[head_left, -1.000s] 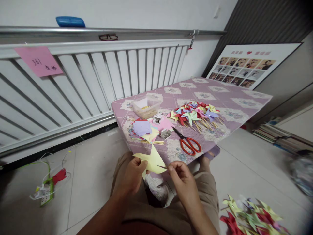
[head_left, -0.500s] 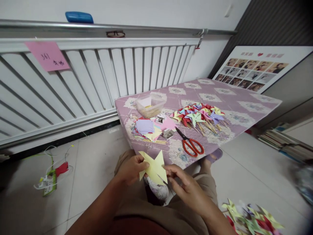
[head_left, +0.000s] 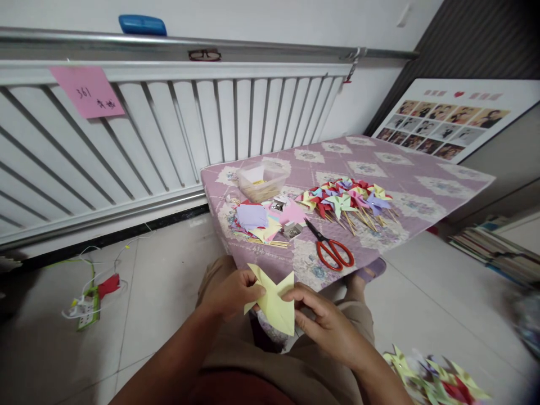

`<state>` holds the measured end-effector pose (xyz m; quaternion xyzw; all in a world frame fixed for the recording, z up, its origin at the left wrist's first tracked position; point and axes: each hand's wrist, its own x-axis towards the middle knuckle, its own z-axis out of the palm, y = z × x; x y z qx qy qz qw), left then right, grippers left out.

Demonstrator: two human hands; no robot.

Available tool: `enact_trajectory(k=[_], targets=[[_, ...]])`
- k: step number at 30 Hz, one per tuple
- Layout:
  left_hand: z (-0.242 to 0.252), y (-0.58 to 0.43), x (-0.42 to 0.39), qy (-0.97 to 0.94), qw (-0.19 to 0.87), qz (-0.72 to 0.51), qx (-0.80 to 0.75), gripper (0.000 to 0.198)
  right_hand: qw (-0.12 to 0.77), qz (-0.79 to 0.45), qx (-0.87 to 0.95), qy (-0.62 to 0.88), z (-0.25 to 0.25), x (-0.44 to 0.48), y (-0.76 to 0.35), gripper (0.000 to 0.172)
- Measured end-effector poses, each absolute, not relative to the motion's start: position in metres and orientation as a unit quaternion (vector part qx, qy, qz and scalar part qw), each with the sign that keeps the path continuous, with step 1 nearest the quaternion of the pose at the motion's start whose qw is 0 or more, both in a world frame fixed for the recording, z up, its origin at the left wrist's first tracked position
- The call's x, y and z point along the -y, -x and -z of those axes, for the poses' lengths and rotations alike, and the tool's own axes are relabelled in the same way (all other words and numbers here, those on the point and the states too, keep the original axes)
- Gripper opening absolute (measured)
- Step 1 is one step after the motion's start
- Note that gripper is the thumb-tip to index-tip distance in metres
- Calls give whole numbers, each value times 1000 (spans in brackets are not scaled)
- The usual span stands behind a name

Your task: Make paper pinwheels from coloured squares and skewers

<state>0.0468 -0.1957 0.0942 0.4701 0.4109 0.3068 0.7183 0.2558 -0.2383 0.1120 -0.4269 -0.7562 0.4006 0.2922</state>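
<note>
A pale yellow paper (head_left: pixel 273 305), cut into pinwheel flaps, is held above my lap at the table's front edge. My left hand (head_left: pixel 238 292) pinches its left side between thumb and fingers. On its right edge are the fingers of my right hand (head_left: pixel 316 315), the index fingertip lying over the paper. Red-handled scissors (head_left: pixel 333 254) rest on the table beyond my right hand. Left of them are a stack of coloured paper squares (head_left: pixel 252 216) and several thin wooden sticks (head_left: pixel 270 243). Finished paper pinwheels on sticks (head_left: pixel 343 199) lie in a heap farther back.
A clear plastic box (head_left: pixel 261 183) stands on the table, which has a purple floral cloth (head_left: pixel 304 183). Behind it runs a white radiator (head_left: pixel 244 118). More pinwheels (head_left: pixel 439 374) are at lower right. A power strip (head_left: pixel 88 312) with cables lies on the floor at left.
My right fingers have moved onto the paper's right side, the index fingertip now over it. The slit at its lower right no longer shows. The paper has shifted slightly right and tilted.
</note>
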Motion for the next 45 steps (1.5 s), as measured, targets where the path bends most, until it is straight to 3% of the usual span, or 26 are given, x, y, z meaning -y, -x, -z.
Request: enact_trajectory(k=[6,13,28,45], targets=[[-98,-47,196,-454,733,-311,-401,11,258,-407,776,407,-121,240,-256,23],[-94,-48,197,-463,741,-288,-391,12,308,-422,741,421,-111,236,-257,10],[-97,-64,207,-564,565,-274,-536,12,330,-311,723,521,-104,237,-238,19],[-95,-73,210,-510,568,-318,-562,8,318,-264,717,561,-98,230,-234,15]])
